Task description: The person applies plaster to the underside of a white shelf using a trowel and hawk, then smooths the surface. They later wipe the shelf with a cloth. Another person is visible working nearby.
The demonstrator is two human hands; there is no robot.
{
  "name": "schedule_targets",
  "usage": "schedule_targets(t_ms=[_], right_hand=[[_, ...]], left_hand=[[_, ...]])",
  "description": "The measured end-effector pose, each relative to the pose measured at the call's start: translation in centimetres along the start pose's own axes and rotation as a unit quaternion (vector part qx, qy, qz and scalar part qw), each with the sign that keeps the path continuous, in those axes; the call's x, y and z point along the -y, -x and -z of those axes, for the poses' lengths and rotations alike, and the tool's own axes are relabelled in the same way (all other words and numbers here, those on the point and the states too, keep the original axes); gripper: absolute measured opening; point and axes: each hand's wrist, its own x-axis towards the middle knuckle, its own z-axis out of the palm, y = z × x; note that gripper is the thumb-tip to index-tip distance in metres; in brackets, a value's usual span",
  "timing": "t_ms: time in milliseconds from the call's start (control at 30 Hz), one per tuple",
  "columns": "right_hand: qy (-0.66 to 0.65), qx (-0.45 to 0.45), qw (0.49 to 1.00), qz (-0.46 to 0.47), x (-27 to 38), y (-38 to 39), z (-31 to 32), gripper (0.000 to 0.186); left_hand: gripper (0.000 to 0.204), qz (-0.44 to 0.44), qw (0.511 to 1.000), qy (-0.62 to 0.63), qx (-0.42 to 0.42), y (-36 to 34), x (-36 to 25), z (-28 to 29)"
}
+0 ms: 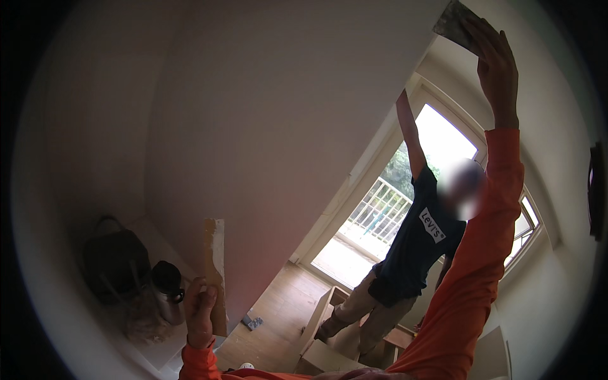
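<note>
My right hand (491,57) is raised high, fingers closed on a grey flat metal trowel blade (451,25) at the top edge of the pale wall panel (272,120). My left hand (202,307) is low at the centre left, fingers wrapped round a narrow tan board (215,272) with white compound along it, held upright in front of the panel. Beside it on a ledge are a dark bag (111,256), a steel flask (168,297) with a black lid and a crumpled clear bag (145,323).
A co-worker (411,234) in a dark T-shirt stands beyond the panel edge, one arm raised along it, among wooden box frames (320,307). Behind are a glazed door (354,247) with a railing outside and a window (525,225). A small grey object (252,322) lies on the wooden floor (272,297).
</note>
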Motion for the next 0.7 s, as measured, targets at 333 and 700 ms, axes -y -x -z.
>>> schedule_targets(t_ms=[333,700], right_hand=[[-0.001,0.018,0.999,-0.050,1.1,2.4,-1.1,0.060],[0.037,0.013,0.999,0.019,-1.2,-0.2,1.7,0.054]], left_hand=[[0.027,0.004,1.000,-0.002,-0.001,-0.2,-0.3,-0.2],[0.027,0.005,1.000,-0.011,-0.028,-0.4,0.6,0.4]])
